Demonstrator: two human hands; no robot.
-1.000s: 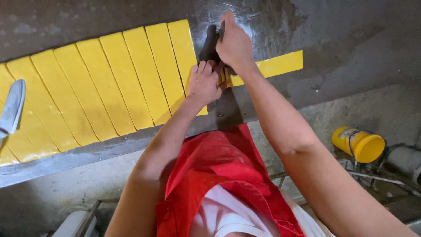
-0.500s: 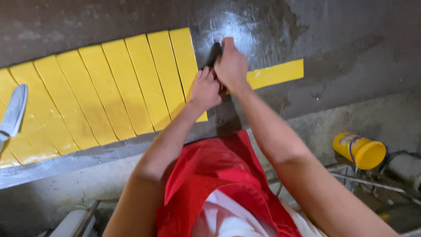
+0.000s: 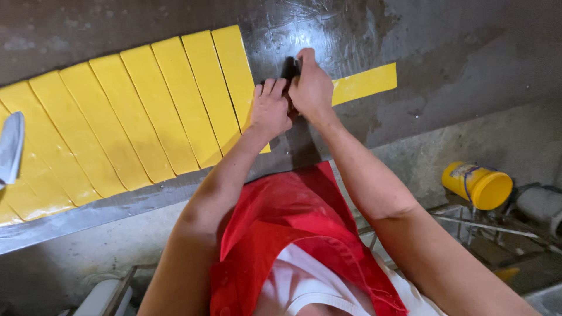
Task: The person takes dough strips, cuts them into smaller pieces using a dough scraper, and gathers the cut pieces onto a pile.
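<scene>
Right hand clamped around a dark tool; left hand, fingers together, presses beside it. Eight yellow strips lie cut at nine o'clock; one uncut yellow strip remains at three o'clock.

Your right hand closed on a dark tool at upper centre, your left hand pressing beside it, yellow strip extending right, yellow slabs fanned across the dark tabletop at left, yellow bucket lower right.
</scene>
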